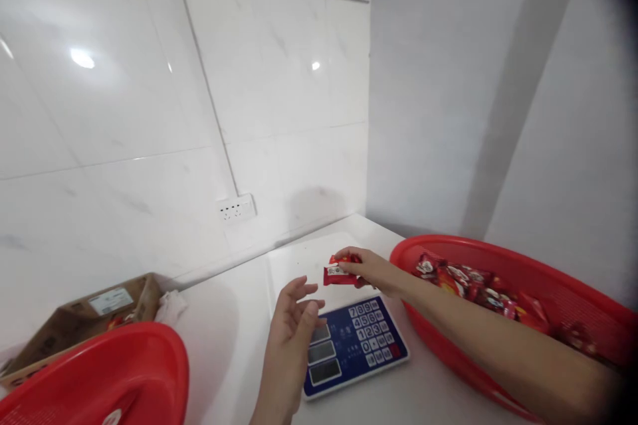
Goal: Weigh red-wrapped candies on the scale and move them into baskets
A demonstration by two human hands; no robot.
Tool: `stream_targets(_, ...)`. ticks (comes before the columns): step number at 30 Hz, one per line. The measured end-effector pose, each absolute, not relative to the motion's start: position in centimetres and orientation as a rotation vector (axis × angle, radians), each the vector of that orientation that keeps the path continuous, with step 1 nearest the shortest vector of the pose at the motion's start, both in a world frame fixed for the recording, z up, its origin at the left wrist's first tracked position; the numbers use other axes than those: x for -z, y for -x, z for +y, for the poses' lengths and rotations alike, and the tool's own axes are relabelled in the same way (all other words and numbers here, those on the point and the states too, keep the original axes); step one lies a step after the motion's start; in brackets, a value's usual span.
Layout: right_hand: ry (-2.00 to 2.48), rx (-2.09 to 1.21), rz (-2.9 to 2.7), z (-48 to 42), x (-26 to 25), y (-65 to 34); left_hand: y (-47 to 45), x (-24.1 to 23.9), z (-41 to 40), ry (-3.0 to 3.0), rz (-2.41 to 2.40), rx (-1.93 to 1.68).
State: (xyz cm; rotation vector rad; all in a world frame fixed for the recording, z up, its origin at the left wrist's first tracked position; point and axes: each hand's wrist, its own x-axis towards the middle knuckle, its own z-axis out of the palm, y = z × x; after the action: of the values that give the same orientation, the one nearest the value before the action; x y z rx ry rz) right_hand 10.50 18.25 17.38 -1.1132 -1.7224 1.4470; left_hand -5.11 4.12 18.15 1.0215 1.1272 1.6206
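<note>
My right hand point(366, 270) pinches a small red snack packet point(337, 271) and holds it above the white platform of a digital scale point(309, 259). My left hand point(295, 319) hovers with its fingers loosely apart and holds nothing, just in front of the scale's blue keypad panel point(355, 344). My right forearm reaches out over the rim of a red basket point(503, 259) that holds several red snack packets point(466, 282).
A second red basket point(104, 372) sits at the lower left on the white counter point(229, 339). Behind it lies a cardboard box point(74, 325) with crumpled white material beside it. A wall socket point(236, 208) is on the tiled wall; walls close in on the back and right.
</note>
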Motion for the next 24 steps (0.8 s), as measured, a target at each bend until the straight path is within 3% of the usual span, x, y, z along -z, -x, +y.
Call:
stream_targets(14, 1.281, -1.3, -1.897, 20.9, -15.7, -9.5, 8.0, -20.2, 2.9, -0.869, 1.076, -1.749)
stream_targets(24, 1.379, -1.285, -1.73, 20.6, -16.1, -12.5, 8.4, -20.0, 3.1, -0.913, 1.069, -1.705)
